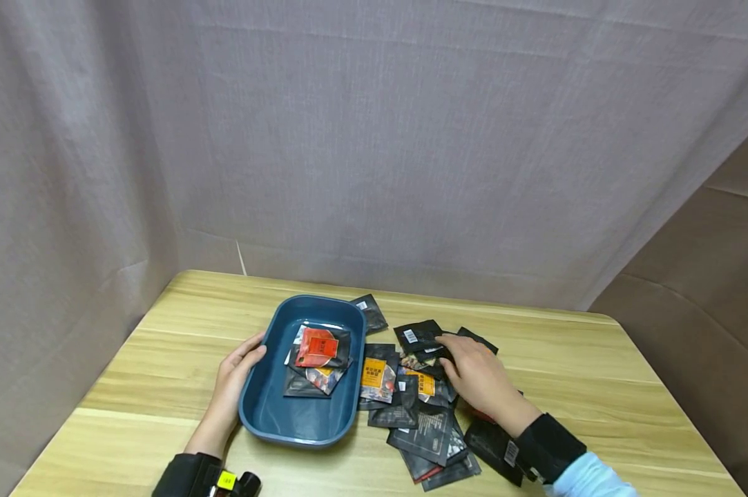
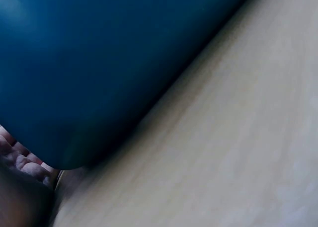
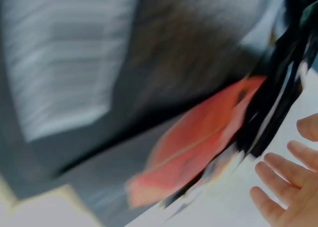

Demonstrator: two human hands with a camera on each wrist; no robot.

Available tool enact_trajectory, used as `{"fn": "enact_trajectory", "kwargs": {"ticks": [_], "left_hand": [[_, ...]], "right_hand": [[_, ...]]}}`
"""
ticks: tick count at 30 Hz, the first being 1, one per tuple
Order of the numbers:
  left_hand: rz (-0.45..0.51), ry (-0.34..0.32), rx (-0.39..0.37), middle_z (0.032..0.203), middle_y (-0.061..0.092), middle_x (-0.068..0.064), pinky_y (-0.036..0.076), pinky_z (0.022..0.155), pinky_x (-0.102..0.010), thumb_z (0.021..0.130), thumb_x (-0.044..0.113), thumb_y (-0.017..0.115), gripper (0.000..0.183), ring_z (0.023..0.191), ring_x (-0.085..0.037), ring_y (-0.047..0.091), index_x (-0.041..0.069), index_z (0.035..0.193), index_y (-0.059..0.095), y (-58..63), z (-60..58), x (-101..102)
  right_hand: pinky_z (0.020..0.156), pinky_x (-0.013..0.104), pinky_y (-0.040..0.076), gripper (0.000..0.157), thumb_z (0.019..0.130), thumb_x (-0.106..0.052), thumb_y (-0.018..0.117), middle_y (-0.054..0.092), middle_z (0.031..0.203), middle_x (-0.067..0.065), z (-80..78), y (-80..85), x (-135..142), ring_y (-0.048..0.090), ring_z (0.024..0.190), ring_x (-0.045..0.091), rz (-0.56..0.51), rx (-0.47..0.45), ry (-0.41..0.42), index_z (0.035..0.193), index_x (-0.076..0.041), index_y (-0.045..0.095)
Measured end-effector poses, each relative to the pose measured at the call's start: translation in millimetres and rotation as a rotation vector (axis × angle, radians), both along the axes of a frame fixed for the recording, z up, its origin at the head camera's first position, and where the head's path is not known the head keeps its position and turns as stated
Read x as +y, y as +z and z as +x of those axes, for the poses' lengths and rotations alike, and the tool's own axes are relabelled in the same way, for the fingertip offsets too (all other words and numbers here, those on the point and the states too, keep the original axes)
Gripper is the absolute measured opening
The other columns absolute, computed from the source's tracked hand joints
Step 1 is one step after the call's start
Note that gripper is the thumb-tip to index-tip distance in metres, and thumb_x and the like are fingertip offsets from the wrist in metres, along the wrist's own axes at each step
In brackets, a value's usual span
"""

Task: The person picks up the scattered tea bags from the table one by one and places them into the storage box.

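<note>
A blue plastic tub (image 1: 302,421) stands on the table, with several small packets inside, a red-and-black packet (image 1: 318,347) uppermost. My left hand (image 1: 229,379) holds the tub's left side, thumb at the rim and fingers along the outer wall. The tub's wall (image 2: 99,63) fills much of the left wrist view and partly hides the fingers. To the right of the tub lies a loose pile of black packets (image 1: 423,431). My right hand (image 1: 482,373) reaches over the pile's upper part, its fingers extended close over a black packet (image 1: 418,335). No packet shows between its fingers (image 3: 278,185).
The pile spreads along the tub's right side, with a yellow-labelled packet (image 1: 378,376) near the wall. One black packet (image 1: 371,314) lies behind the tub's far right corner. The wooden table (image 1: 597,400) ends at a grey cloth curtain (image 1: 411,159).
</note>
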State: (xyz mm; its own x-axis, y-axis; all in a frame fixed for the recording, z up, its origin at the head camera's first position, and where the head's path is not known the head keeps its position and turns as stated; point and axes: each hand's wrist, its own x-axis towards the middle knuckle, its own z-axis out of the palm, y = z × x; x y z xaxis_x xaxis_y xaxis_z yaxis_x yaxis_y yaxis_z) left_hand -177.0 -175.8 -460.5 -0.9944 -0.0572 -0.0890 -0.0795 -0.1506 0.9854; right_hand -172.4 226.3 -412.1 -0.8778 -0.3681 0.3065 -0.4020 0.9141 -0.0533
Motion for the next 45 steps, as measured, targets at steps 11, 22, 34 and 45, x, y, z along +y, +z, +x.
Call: {"fn": "enact_trajectory", "kwargs": {"ticks": [11, 22, 34, 45], "left_hand": [[-0.002, -0.001, 0.008, 0.150, 0.044, -0.009, 0.043, 0.093, -0.014, 0.102, 0.024, 0.054, 0.049, 0.130, -0.014, 0.043, 0.002, 0.146, 0.046, 0.4, -0.7, 0.6], [-0.010, -0.004, 0.000, 0.151, 0.043, -0.010, 0.042, 0.093, -0.013, 0.103, 0.025, 0.054, 0.050, 0.132, -0.016, 0.042, 0.001, 0.146, 0.045, 0.6, 1.3, 0.4], [0.000, 0.010, -0.001, 0.149, 0.044, -0.010, 0.044, 0.094, -0.015, 0.102, 0.023, 0.054, 0.049, 0.123, -0.007, 0.048, 0.002, 0.146, 0.046, -1.6, -0.5, 0.4], [-0.007, -0.004, -0.005, 0.151, 0.042, -0.009, 0.042, 0.093, -0.013, 0.103, 0.026, 0.054, 0.052, 0.132, -0.014, 0.041, 0.001, 0.147, 0.045, 0.7, 1.1, -0.8]], "right_hand": [[0.092, 0.058, 0.047, 0.039, 0.090, -0.011, 0.069, 0.063, 0.120, 0.026, -5.7, -2.0, 55.7, 0.059, 0.111, 0.043, -0.035, -0.049, -0.144, 0.124, 0.007, 0.060], [0.090, 0.061, 0.047, 0.049, 0.093, -0.022, 0.068, 0.060, 0.122, 0.031, -12.8, -10.3, 75.6, 0.058, 0.109, 0.047, -0.059, -0.182, -0.251, 0.129, 0.010, 0.055], [0.087, 0.060, 0.048, 0.063, 0.089, -0.030, 0.075, 0.055, 0.124, 0.031, -17.7, -5.7, 71.2, 0.057, 0.108, 0.043, -0.155, -0.254, -0.278, 0.135, 0.006, 0.051], [0.070, 0.041, 0.050, 0.047, 0.084, 0.005, 0.073, 0.056, 0.105, 0.023, -17.6, 9.2, 66.1, 0.058, 0.087, 0.033, -0.486, -0.093, -0.223, 0.128, 0.008, 0.054]]}}
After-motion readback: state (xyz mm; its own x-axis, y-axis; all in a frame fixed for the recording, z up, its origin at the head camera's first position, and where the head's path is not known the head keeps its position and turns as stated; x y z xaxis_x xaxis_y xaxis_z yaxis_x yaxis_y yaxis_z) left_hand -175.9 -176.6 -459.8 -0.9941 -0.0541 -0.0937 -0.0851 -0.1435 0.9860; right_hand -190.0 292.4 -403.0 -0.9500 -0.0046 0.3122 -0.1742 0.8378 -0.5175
